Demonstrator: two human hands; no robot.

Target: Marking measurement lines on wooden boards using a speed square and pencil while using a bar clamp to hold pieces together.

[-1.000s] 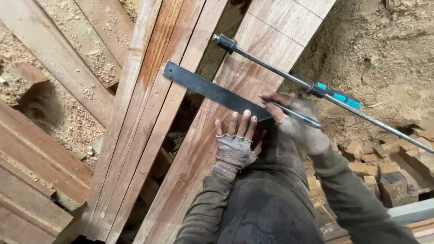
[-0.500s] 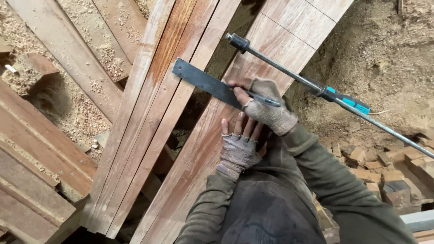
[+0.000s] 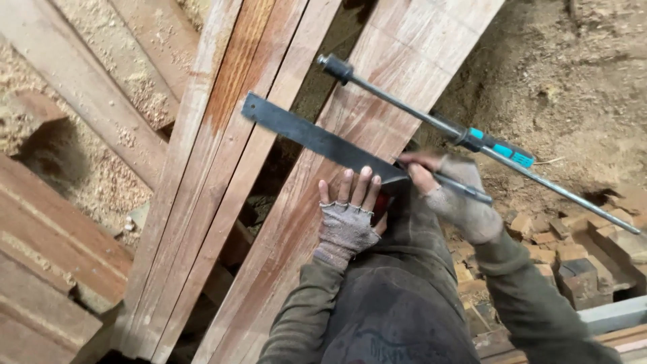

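My left hand [image 3: 348, 211], in a fingerless knit glove, presses flat on a wide reddish plank [image 3: 350, 121], its fingertips against the near end of a dark metal square blade [image 3: 313, 138] lying across the plank. At the plank's right edge my right hand [image 3: 451, 192], also gloved, grips a dark pen [image 3: 461, 187] whose tip touches the blade's right end. A long metal bar clamp [image 3: 472, 138] with a blue handle lies diagonally just beyond my right hand.
Several narrower planks [image 3: 222, 155] lean alongside on the left, with a dark gap between them and the wide one. More boards and sawdust [image 3: 67, 135] fill the left. Small wood offcuts [image 3: 566, 253] and dirt floor lie to the right.
My right hand with the pen has slid back from the middle of the blade to its right end at the plank's edge. The left hand stays pressed in place.
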